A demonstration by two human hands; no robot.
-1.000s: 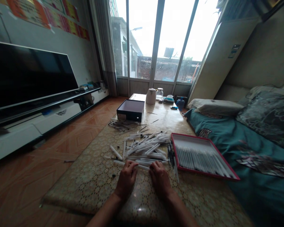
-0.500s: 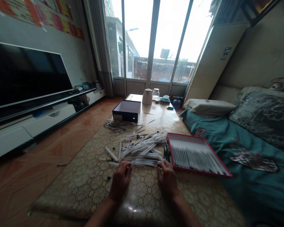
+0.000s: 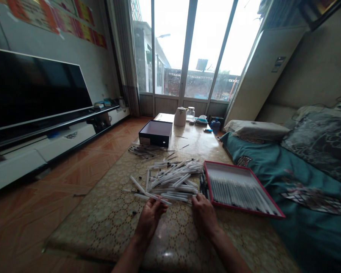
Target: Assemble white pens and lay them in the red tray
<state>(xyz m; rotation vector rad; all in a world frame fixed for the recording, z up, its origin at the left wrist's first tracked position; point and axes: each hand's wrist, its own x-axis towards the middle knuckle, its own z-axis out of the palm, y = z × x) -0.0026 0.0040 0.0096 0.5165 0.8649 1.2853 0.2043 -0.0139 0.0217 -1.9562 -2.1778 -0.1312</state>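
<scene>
Pinching a white tube [image 3: 166, 202], the left hand [image 3: 149, 214] points forward.

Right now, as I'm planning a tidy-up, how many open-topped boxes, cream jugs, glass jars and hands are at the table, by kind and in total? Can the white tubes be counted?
Boxes: 2 (dark box, red-rimmed box)
Jug: 1
Jar: 1
Hands: 2 (left hand, right hand)
Total: 6
White tubes: too overlapped to count, so left out.
</scene>
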